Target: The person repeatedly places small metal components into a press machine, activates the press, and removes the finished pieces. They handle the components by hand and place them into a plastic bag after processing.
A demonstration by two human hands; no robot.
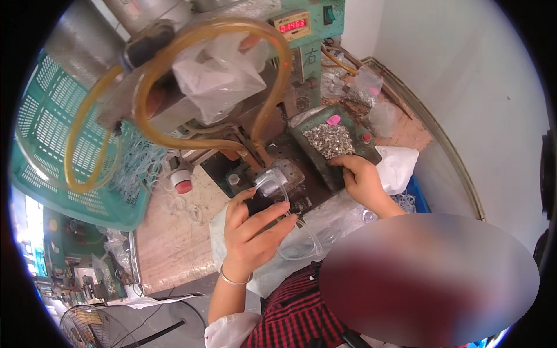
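My left hand (pixel 252 229) grips a clear plastic eyewear piece (pixel 290 223), its end held against the small metal fixture (pixel 277 177) of the bench machine. My right hand (pixel 361 177) rests at the lower edge of a dark green tray (pixel 362 152) heaped with several tiny silver metal parts (pixel 329 139), fingertips touching the pile. Whether it pinches a part I cannot tell. A silver bangle sits on my left wrist.
A green-bodied machine (pixel 307 46) with yellowish hoses (pixel 174 136) and a red digit display stands behind. A teal plastic crate (pixel 64 145) of clear pieces sits left. Plastic bags (pixel 371 98) lie at the back right, a white wall (pixel 464 87) on the right, a fan (pixel 87 327) below.
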